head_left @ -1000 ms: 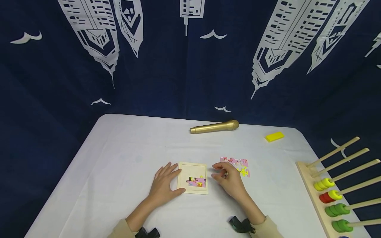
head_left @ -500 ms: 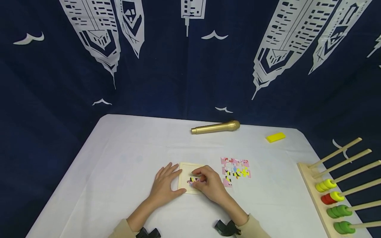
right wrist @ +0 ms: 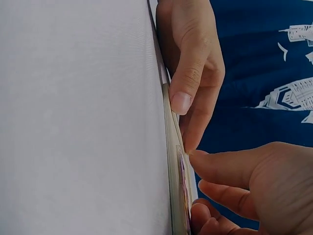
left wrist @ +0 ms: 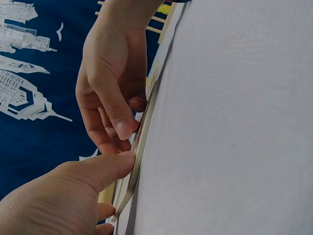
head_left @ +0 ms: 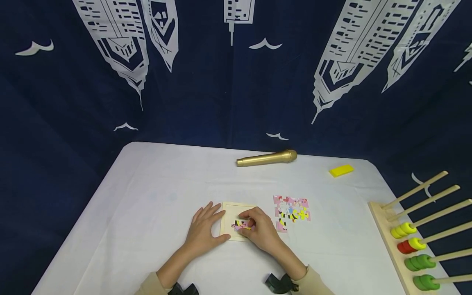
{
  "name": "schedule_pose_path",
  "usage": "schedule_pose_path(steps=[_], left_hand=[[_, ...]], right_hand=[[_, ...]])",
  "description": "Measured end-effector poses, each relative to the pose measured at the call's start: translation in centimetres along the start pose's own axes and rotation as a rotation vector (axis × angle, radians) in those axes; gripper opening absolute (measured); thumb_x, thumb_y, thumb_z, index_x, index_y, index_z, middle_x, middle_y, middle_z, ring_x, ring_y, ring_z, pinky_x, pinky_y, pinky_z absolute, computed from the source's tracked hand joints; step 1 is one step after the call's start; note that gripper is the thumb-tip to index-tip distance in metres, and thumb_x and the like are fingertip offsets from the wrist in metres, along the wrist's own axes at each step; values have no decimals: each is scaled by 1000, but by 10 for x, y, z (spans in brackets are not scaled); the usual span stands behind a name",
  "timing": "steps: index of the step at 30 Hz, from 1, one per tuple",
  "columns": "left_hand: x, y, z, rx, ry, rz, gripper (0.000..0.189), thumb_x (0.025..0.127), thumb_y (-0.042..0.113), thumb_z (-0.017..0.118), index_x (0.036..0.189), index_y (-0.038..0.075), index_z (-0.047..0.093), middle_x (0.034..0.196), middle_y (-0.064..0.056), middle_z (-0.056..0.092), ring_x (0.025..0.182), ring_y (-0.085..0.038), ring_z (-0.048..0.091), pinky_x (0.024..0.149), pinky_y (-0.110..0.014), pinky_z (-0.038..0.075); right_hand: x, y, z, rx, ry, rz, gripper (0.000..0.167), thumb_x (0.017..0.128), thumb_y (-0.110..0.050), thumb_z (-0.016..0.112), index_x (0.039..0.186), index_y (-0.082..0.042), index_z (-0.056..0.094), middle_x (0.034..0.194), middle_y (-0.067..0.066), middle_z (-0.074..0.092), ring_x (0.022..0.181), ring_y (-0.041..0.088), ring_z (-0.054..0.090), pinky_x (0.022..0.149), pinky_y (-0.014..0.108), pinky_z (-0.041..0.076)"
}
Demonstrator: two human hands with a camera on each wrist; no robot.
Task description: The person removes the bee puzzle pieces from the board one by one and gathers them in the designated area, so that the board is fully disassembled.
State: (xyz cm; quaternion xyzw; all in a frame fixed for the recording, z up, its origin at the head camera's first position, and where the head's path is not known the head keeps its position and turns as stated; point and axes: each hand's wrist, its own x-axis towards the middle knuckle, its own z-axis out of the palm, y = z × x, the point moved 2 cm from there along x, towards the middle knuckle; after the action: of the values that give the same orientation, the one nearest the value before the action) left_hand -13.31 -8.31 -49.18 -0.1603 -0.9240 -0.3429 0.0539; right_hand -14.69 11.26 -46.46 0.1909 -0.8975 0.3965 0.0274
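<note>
In the head view, my left hand point(head_left: 203, 229) lies at the left edge of a small light wooden puzzle tray point(head_left: 229, 209), its fingers fairly straight. Its thumb rests on the tray rim near the lower left corner. Over the tray's right side, my right hand point(head_left: 262, 230) has curled fingers at a colourful puzzle piece point(head_left: 248, 228), partly hidden beneath them. A neighbouring jigsaw piece point(head_left: 236, 225) shows in the tray. In the right wrist view, the right thumb point(right wrist: 215, 164) is bent close to the tray edge point(right wrist: 172, 161).
Several pink and yellow puzzle pieces point(head_left: 291, 209) lie on the white table point(head_left: 147, 196) right of the tray. A gold microphone point(head_left: 267, 158) and a yellow block point(head_left: 341, 170) sit farther back. A wooden peg rack point(head_left: 392, 246) with coloured rings stands at the right edge.
My right hand has moved left from beside the loose pieces to the tray, uncovering those pieces. In the last half second it has hardly moved. The left hand stays on the tray.
</note>
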Motion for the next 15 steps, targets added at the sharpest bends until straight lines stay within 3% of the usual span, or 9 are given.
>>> schedule_pose_path(steps=[15], left_hand=[[-1,-1,1,8,11,16,69,75,36,82,131,4,60,148,-12,48,145,-36,32,118,-57,20]], right_hand=[[-3,1,3,-97,-21,-7,27,74,-2,81,99,-8,71,84,-3,56,73,9,49,65,19,40]])
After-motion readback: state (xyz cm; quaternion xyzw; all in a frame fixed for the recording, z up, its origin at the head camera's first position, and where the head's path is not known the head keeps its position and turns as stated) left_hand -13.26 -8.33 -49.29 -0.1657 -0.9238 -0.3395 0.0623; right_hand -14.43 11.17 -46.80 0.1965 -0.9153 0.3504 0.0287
